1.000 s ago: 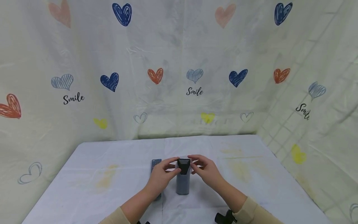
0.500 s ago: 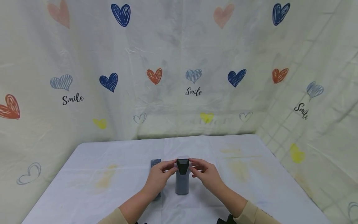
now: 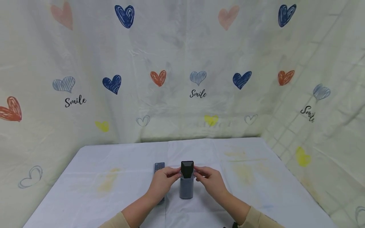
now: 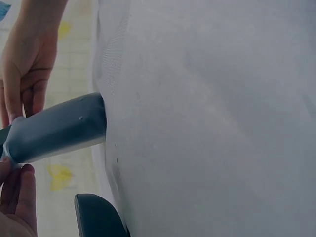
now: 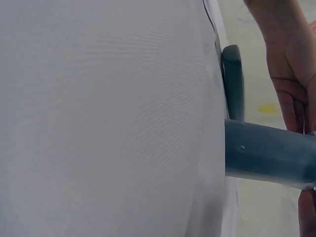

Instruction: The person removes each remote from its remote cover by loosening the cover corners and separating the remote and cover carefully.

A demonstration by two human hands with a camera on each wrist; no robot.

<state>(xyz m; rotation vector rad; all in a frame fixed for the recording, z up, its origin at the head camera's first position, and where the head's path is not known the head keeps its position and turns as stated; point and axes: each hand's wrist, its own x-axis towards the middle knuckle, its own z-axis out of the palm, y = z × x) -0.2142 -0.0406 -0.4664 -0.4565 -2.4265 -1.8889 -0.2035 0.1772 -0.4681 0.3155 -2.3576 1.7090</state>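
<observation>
While pinching translucent film (image 3: 186,180) with curled left hand (image 3: 161,183) and curled right hand (image 3: 211,182), flanking upright black-topped device (image 3: 187,170). Partly hiding remote control (image 3: 159,165) on white table (image 3: 85,196).

Remote (image 3: 159,166) on table (image 3: 99,196), left of device (image 3: 186,189).

The head view looks forward and down from above, far enough back to take in table (image 3: 71,183) and curtain (image 3: 176,47). The 2 wrist views sit low and close, facing forward over the table, each turned sideways: up points left in the left wrist view, right in the right wrist view. These 2 share case (image 4: 59,128), remote (image 4: 98,217), left hand (image 3: 161,183) and right hand (image 3: 212,182).
</observation>
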